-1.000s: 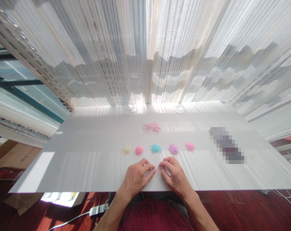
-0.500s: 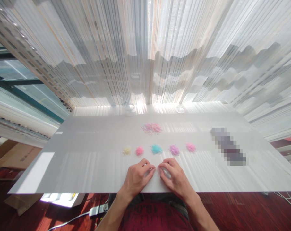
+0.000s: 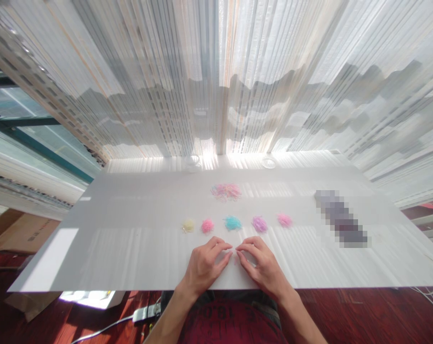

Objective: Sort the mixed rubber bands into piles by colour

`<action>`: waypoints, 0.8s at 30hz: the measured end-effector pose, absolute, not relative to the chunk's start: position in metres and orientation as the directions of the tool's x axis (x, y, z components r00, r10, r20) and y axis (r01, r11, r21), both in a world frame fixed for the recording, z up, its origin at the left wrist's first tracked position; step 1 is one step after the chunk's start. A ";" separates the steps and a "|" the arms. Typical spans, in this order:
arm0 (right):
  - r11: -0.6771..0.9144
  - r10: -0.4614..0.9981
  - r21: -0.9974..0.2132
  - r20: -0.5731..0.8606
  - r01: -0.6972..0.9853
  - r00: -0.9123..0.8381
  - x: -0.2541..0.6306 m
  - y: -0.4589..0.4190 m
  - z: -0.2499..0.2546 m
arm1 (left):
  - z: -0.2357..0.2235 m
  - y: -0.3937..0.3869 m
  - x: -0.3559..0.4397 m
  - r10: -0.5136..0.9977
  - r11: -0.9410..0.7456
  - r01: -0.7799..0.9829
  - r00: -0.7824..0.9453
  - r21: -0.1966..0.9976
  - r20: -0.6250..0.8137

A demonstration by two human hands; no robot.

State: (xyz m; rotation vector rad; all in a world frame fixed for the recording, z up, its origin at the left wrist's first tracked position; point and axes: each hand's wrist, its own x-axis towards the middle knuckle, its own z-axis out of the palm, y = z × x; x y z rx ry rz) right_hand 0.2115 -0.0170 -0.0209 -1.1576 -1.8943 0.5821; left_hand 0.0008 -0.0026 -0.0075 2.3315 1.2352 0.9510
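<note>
fingers of the left hand (image 3: 203, 263) and right hand (image 3: 262, 263) curl toward each other, nearer than the teal pile (image 3: 233, 222); whether they pinch anything, i cannot tell. left of that pile on the counter (image 3: 130, 253) lie the yellow pile (image 3: 188, 226) and coral pile (image 3: 207, 226); beyond it, the mixed pile (image 3: 226, 191); to its right, the purple pile (image 3: 259, 224), then the pale pink pile (image 3: 284, 220).

Left hand (image 3: 205, 263), right hand (image 3: 261, 263) near teal pile (image 3: 233, 222)
</note>
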 end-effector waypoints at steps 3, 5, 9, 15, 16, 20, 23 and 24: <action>0.471 0.882 -0.730 0.410 0.495 -0.233 0.212 -0.017 -0.021 | -0.008 -0.002 0.002 0.818 -0.575 0.587 0.398 0.570 0.416; 0.468 0.883 -0.735 0.410 0.490 -0.228 0.212 -0.017 -0.022 | -0.007 -0.002 0.002 0.813 -0.583 0.567 0.405 0.582 0.418; 0.465 0.885 -0.745 0.412 0.478 -0.219 0.212 -0.016 -0.023 | -0.008 -0.001 0.004 0.785 -0.617 0.504 0.442 0.605 0.433; 0.461 0.887 -0.748 0.407 0.478 -0.217 0.212 -0.015 -0.023 | -0.006 0.000 0.005 0.760 -0.649 0.468 0.440 0.600 0.479; 0.459 0.888 -0.748 0.407 0.480 -0.216 0.212 -0.015 -0.023 | -0.006 0.001 0.005 0.758 -0.651 0.467 0.440 0.599 0.481; 0.454 0.891 -0.750 0.395 0.481 -0.224 0.212 -0.015 -0.020 | -0.004 0.001 0.003 0.764 -0.644 0.467 0.432 0.607 0.479; 0.466 0.885 -0.749 0.399 0.471 -0.242 0.213 -0.016 -0.019 | -0.005 0.000 0.003 0.780 -0.624 0.465 0.417 0.627 0.467; 0.475 0.880 -0.746 0.405 0.467 -0.249 0.213 -0.016 -0.019 | -0.005 0.000 0.003 0.786 -0.616 0.464 0.412 0.636 0.461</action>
